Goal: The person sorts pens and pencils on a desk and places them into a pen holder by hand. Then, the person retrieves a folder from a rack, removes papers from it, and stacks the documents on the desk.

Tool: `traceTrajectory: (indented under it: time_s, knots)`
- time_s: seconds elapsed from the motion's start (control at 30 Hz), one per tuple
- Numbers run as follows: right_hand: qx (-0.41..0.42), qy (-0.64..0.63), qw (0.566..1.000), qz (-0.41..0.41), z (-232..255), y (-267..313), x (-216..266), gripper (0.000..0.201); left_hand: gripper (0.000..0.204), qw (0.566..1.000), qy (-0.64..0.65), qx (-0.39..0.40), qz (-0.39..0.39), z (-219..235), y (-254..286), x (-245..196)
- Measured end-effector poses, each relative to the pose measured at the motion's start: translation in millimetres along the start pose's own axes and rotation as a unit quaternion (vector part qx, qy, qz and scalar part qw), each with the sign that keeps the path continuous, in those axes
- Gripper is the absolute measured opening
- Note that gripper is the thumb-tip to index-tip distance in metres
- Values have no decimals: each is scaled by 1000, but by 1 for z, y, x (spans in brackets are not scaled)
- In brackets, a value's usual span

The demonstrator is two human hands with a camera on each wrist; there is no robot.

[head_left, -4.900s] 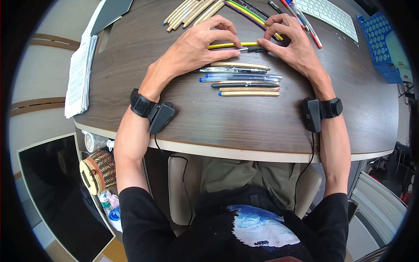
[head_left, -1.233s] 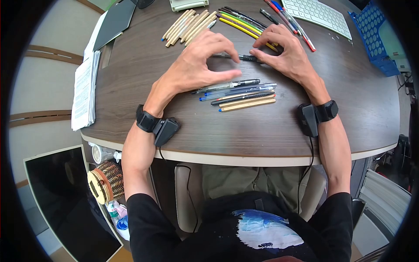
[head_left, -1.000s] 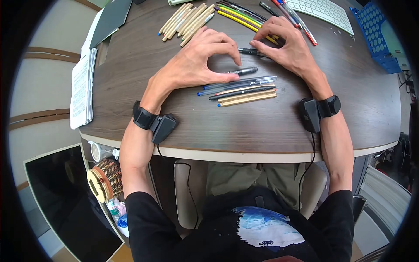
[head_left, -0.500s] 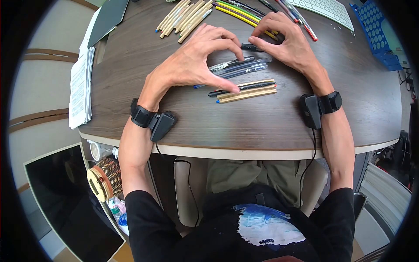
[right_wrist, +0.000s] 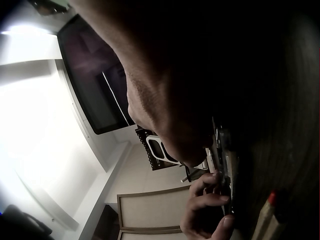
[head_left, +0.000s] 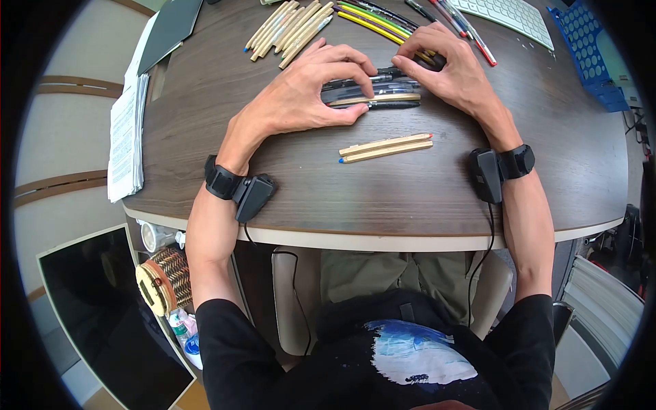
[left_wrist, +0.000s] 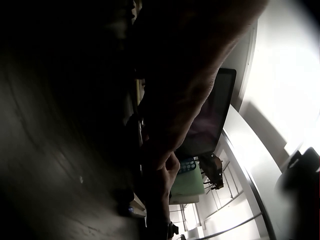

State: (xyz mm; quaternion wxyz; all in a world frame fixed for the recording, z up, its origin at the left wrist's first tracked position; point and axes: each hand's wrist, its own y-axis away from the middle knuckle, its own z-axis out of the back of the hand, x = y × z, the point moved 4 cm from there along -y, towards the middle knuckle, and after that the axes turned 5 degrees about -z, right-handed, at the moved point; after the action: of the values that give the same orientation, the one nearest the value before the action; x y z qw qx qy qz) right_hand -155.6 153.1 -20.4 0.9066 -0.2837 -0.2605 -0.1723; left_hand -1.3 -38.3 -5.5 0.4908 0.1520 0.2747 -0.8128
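Observation:
My left hand (head_left: pixel 301 92) bends its thumb and fingers round a row of pens (head_left: pixel 393 89) lying side by side, with a wooden pencil (head_left: pixel 389 98) and a black pen (head_left: pixel 396 105) on the near side. At the far right end of this row, my right hand (head_left: pixel 454 68) has thumb and forefinger together at the end of a black pen (head_left: pixel 389 71). Nearer the body lie two wooden pencils (head_left: pixel 386 152), one red-tipped, one blue-tipped. Both wrist views are dark; the right one shows the left hand (right_wrist: pixel 207 207) at the pens and the red pencil tip (right_wrist: pixel 272 198).
Beyond the hands are a pile of wooden pencils (head_left: pixel 290 31), coloured pencils (head_left: pixel 376 24), red and blue pens (head_left: pixel 471 31) and a keyboard (head_left: pixel 509 17). A blue basket (head_left: pixel 588 51) stands at the right; stacked papers (head_left: pixel 128 137) lie at the left edge.
The left hand has drawn the pens, one wooden pencil and the near black pen away from the body into one row near the right fingertips. The right hand has barely moved.

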Motion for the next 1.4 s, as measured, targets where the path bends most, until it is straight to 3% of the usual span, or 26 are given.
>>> traceTrajectory:
  time_s: [0.47,0.67,0.83,0.93,1.07,1.13,1.4]
  knots:
    - [-16,-3,1000,5,1,-1,-1,26,10,998,-1,-58,-26,2,-1,0]
    - [48,3,999,1,3,-2,8,27,10,997,16,-71,-5,2,-1,4]
    - [79,20,996,38,2,-1,14,37,14,997,12,-80,-12,3,-3,3]
    - [49,8,997,61,1,-2,15,42,18,994,23,-101,-22,3,-3,3]
    - [86,19,996,26,1,-1,11,40,24,995,33,-90,-4,3,-3,4]
    - [88,29,995,28,0,-1,10,42,30,997,-2,-73,-36,2,-3,-1]
    - [72,32,997,24,0,3,11,48,26,999,20,-35,4,0,1,3]
